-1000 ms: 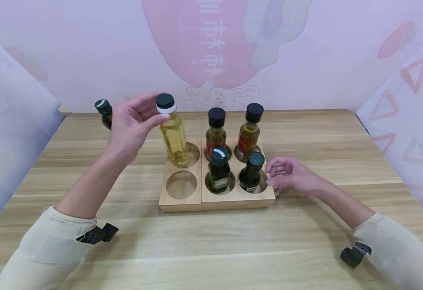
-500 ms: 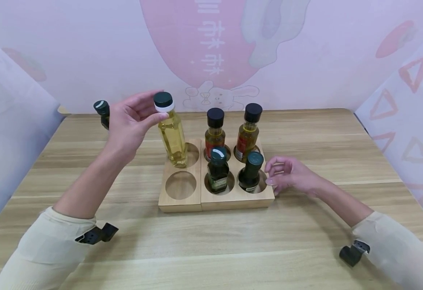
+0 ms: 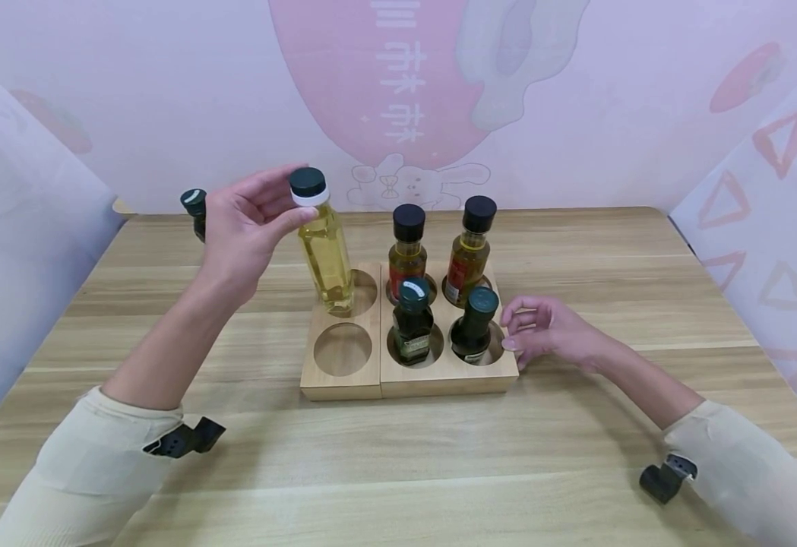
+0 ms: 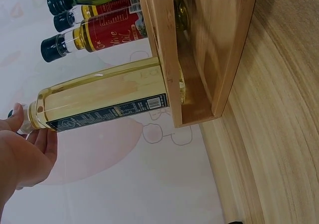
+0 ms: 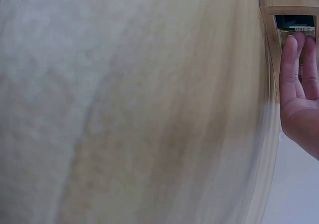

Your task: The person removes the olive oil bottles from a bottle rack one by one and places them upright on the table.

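My left hand [image 3: 244, 232] pinches the neck of a clear bottle of pale yellow oil [image 3: 327, 258] just under its dark green cap. The bottle tilts slightly at the rear left hole of a wooden bottle rack [image 3: 343, 387]. In the left wrist view, the base of the oil bottle [image 4: 107, 92] pokes through the rack's top board, above the rack's floor. At the rack's right end is my right hand [image 3: 551, 333], its fingers loosely bent against the side. The right wrist view has the fingers [image 5: 289, 74] reaching to the rack's open end.
Two black-capped olive oil bottles [image 3: 466, 262] stand in the rear holes, two dark green bottles [image 3: 412, 330] in the front ones. The front left hole [image 3: 342, 349] holds nothing. Behind my left hand, another green-capped bottle [image 3: 194, 203] is partly hidden.
My left hand and the yellow oil bottle have risen slightly. The right hand and the rack stay where they were.
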Tool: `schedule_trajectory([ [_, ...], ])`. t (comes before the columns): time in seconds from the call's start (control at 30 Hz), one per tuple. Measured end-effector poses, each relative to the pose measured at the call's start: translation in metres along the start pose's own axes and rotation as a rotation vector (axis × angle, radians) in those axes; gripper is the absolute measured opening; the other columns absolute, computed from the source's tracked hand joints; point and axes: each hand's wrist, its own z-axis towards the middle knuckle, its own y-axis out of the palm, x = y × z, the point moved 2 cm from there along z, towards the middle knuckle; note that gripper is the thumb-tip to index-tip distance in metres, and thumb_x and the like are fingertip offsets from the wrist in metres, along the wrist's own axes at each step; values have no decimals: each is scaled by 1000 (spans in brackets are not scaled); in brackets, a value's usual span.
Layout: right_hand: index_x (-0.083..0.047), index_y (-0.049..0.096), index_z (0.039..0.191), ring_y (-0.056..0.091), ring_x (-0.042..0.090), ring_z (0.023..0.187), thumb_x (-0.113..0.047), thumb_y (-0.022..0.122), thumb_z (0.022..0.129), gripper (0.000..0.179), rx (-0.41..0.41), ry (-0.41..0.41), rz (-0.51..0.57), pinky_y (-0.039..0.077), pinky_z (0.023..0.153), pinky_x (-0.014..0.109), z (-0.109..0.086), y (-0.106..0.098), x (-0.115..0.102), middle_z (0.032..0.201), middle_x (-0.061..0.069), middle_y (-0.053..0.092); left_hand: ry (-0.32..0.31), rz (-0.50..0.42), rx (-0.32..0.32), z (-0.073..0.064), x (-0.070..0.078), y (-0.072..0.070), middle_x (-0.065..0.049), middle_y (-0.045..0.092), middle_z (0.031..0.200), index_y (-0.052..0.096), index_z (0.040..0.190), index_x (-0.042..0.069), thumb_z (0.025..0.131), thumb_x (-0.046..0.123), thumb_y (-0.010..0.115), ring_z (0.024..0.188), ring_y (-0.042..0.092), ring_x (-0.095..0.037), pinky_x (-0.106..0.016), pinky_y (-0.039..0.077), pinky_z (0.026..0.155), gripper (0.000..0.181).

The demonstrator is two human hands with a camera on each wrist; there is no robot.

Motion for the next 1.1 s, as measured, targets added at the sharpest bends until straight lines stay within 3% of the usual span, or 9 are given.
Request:
schedule_trajectory([
  [0.6, -9, 61, 103, 66, 21, 73, 7, 71, 89, 23, 6, 4, -3, 64, 68, 39, 0, 0, 0, 84, 3, 64, -37, -110, 21, 1, 7, 0, -3, 79, 105, 74, 120, -2, 85, -21, 73, 96, 76, -14, -23, 60, 87, 40],
  [0.87, -6, 60, 104, 66, 20, 72, 7, 71, 89, 23, 8, -1, -5, 64, 68, 39, 1, 0, -1, 83, 2, 63, 6, -187, 36, 2, 11, -3, -7, 80, 103, 76, 116, -4, 83, -25, 70, 92, 77, -16, -25, 61, 85, 40],
  [1.1, -8, 61, 103, 66, 21, 71, 7, 71, 89, 23, -3, -11, 2, 64, 67, 39, 0, 0, 0, 84, 3, 64, -3, -216, 63, 4, 14, -5, -8, 79, 105, 76, 117, -4, 83, -23, 72, 94, 77, -17, -25, 61, 86, 39],
])
